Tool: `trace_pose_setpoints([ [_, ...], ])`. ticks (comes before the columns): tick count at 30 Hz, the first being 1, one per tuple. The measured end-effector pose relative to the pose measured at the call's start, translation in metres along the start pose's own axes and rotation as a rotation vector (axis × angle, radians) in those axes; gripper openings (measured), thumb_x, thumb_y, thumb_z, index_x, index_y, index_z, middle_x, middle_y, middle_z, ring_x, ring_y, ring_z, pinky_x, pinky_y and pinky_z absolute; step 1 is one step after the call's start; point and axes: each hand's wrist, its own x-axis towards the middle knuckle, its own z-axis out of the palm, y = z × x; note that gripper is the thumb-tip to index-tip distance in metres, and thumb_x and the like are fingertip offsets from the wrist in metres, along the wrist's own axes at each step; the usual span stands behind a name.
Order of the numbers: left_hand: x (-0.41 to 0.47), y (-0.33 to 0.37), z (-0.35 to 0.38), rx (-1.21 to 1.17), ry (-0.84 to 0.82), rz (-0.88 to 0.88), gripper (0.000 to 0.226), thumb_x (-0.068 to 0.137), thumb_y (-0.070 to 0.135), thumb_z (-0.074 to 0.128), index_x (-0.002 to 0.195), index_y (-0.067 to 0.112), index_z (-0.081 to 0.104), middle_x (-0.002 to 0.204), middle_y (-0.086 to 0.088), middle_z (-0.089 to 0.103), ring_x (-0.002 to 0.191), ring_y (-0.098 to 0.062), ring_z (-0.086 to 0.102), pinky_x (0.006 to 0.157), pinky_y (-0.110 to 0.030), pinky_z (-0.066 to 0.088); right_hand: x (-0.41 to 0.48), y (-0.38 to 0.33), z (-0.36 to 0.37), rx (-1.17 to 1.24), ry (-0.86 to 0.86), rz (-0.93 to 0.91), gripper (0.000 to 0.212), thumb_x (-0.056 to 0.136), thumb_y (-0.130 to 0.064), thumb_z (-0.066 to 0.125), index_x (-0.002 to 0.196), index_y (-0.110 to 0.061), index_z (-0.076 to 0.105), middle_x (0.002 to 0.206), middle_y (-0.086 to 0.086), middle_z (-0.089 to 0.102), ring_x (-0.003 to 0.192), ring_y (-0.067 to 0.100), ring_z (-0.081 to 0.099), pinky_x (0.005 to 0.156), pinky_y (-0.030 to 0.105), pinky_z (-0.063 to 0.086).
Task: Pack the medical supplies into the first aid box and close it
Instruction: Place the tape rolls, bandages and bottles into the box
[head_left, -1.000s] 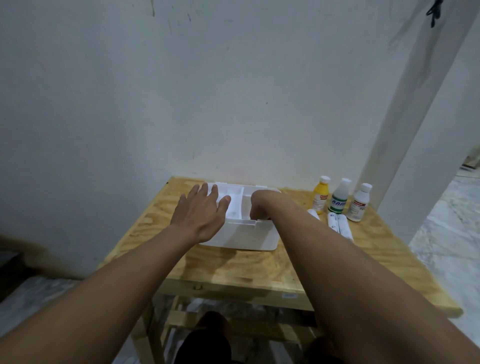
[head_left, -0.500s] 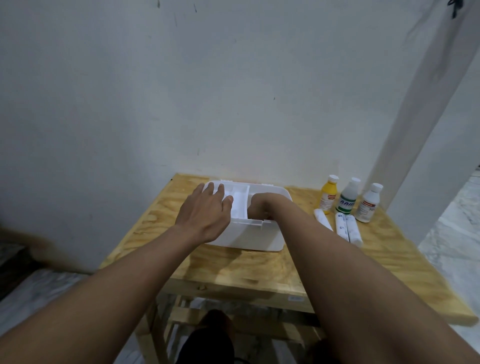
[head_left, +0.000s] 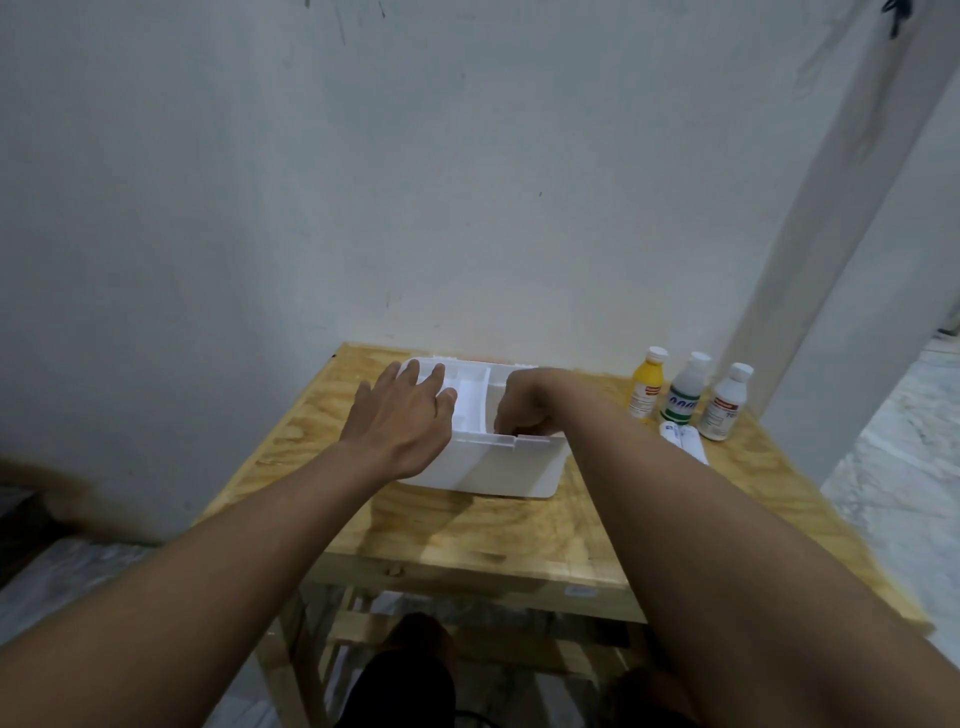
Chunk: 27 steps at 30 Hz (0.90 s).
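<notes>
An open white first aid box (head_left: 498, 467) with inner dividers stands at the back middle of the wooden table (head_left: 467, 530). My left hand (head_left: 402, 421) lies flat on the box's left rim with its fingers spread. My right hand (head_left: 524, 405) reaches down into the right compartment with its fingers curled; what it holds, if anything, is hidden. To the right stand a yellow bottle (head_left: 647, 384), a white bottle with a green label (head_left: 683, 397) and a white bottle with a red label (head_left: 724, 402). White tubes (head_left: 680, 436) lie in front of them, partly behind my right forearm.
The table's back edge meets a white wall. A white pillar (head_left: 831, 260) rises at the right, close behind the bottles. Bare plywood stretches from the box to the table's front edge. My knees show under the table.
Both hands stay at the box, and the right hand's fingers remain curled inside the right compartment. The head view has shifted slightly, so everything sits a little differently in frame.
</notes>
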Motion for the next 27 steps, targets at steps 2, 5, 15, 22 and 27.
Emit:
trace_pose_setpoints([
  [2, 0.002, 0.000, -0.002, 0.014, -0.019, -0.006, 0.059, 0.103, 0.044, 0.016, 0.157, 0.021, 0.024, 0.164, -0.009, 0.023, 0.152, -0.029, 0.014, 0.118, -0.056, 0.019, -0.002, 0.006, -0.007, 0.102, 0.026, -0.003, 0.023, 0.094, -0.010, 0.062, 0.112, 0.003, 0.069, 0.104, 0.013, 0.075, 0.097, 0.027, 0.073, 0.095, 0.044, 0.056],
  [5, 0.005, 0.000, -0.005, 0.026, -0.065, -0.009, 0.059, 0.103, 0.045, 0.015, 0.158, 0.024, 0.022, 0.164, -0.006, 0.023, 0.152, -0.029, 0.012, 0.118, -0.059, 0.016, -0.015, 0.017, -0.019, 0.227, 0.113, -0.043, 0.023, 0.094, -0.001, 0.056, 0.112, 0.008, 0.066, 0.095, 0.022, 0.076, 0.087, 0.032, 0.077, 0.083, 0.047, 0.061],
  [15, 0.004, 0.026, -0.009, 0.018, 0.125, 0.093, 0.062, 0.099, 0.057, 0.017, 0.146, 0.027, 0.045, 0.152, -0.003, 0.046, 0.145, -0.030, 0.030, 0.114, -0.059, 0.022, -0.058, 0.057, -0.037, 0.097, 0.514, -0.181, 0.026, 0.088, -0.003, 0.050, 0.103, -0.001, 0.071, 0.091, 0.020, 0.074, 0.075, 0.032, 0.075, 0.068, 0.043, 0.064],
  [22, -0.007, 0.108, -0.004, 0.047, 0.285, 0.425, 0.041, 0.095, 0.045, 0.045, 0.124, 0.023, 0.065, 0.122, 0.000, 0.069, 0.126, -0.026, 0.050, 0.103, -0.046, 0.034, -0.084, 0.105, -0.033, 0.056, 0.630, -0.099, 0.036, 0.087, -0.004, 0.048, 0.113, -0.010, 0.071, 0.119, 0.011, 0.067, 0.107, 0.028, 0.062, 0.080, 0.031, 0.049],
  [27, -0.005, 0.150, 0.007, 0.223, 0.122, 0.513, 0.041, 0.090, 0.050, 0.048, 0.115, 0.024, 0.067, 0.109, 0.003, 0.072, 0.127, -0.024, 0.045, 0.106, -0.048, 0.027, -0.089, 0.144, -0.013, 0.012, 0.568, -0.020, 0.034, 0.086, -0.004, 0.047, 0.111, -0.008, 0.070, 0.110, 0.011, 0.069, 0.103, 0.029, 0.065, 0.087, 0.038, 0.056],
])
